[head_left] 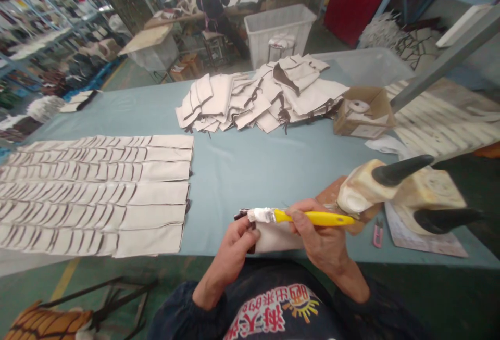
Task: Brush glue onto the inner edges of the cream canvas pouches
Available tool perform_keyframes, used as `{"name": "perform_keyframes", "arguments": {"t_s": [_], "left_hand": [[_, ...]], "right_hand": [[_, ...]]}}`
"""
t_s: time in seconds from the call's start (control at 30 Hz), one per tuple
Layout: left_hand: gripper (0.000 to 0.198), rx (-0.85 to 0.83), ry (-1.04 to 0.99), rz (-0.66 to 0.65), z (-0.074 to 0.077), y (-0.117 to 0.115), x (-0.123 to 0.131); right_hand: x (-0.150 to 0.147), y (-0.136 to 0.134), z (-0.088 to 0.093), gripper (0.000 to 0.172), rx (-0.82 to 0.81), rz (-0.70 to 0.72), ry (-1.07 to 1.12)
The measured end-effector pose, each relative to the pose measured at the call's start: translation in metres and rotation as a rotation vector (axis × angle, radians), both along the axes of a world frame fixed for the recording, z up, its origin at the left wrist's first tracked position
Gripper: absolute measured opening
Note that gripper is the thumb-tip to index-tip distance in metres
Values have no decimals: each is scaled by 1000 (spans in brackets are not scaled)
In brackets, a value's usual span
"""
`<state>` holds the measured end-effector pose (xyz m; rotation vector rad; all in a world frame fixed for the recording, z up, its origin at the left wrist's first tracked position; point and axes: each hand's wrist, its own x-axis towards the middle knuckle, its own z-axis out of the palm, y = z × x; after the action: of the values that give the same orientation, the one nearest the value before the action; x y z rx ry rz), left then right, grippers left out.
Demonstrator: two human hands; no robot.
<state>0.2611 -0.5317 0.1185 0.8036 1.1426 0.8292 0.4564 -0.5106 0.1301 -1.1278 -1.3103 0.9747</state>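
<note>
My right hand is closed round the yellow handle of a paintbrush. The brush lies level, its bristles coated in white and pointing left. Its tip is over the dark edge of a cream fabric piece at the table's front edge. My left hand pinches that piece by its dark left end, close to the bristles. Part of the piece is hidden under my right hand and the brush. To the right stand glue-stained plastic containers with black handles, and pink thread snips lie beside them.
Overlapping rows of cream pieces cover the table's left side. A loose heap of similar pieces lies at the far side, next to a cardboard box. Beyond the blue-green table, a person sits near a white bin.
</note>
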Motion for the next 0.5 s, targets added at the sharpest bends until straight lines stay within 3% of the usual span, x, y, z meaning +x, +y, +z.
{"name": "perform_keyframes", "arguments": {"t_s": [0.13,0.33,0.5], "left_hand": [[30,-89,-158,25,-4,-3,0],[23,-105,-191,27,-2,-5,1],[24,-107,-188,26,-3,-5,2]], "right_hand": [[10,-3,4,23,96,-65,19],[13,-5,2,26,75,41,-162],[11,-9,-8,28,61,-10,-36]]}}
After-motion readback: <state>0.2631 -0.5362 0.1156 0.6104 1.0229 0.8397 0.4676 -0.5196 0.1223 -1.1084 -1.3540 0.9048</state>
